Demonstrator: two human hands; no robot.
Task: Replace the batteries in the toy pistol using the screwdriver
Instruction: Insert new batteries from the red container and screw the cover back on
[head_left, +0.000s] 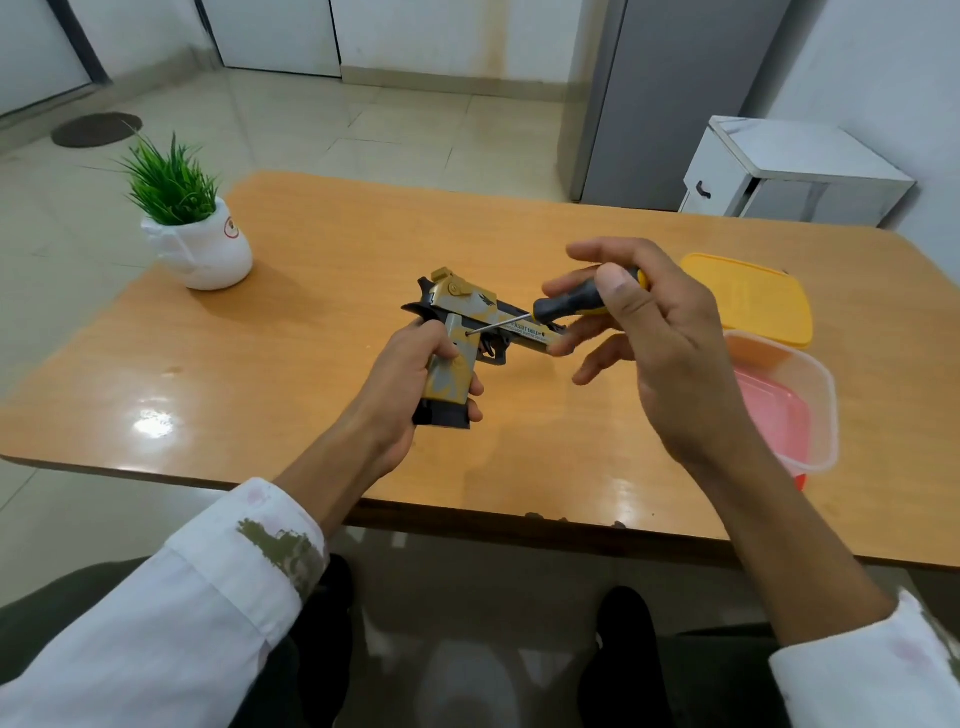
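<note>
A yellow, grey and black toy pistol (467, 319) is held above the wooden table (311, 312), barrel pointing right. My left hand (415, 379) grips its handle from the left. My right hand (649, 332) pinches the black and yellow handle of a screwdriver (571, 301) between thumb and fingers. The thin metal shaft runs down and left, and its tip meets the upper part of the pistol's grip. My right fingertips also touch the barrel end.
A small green plant in a white pot (200, 244) stands at the table's far left. A yellow lid (753, 296) and a clear plastic box with a pink base (784, 400) lie at the right. A white cabinet (789, 171) stands beyond the table.
</note>
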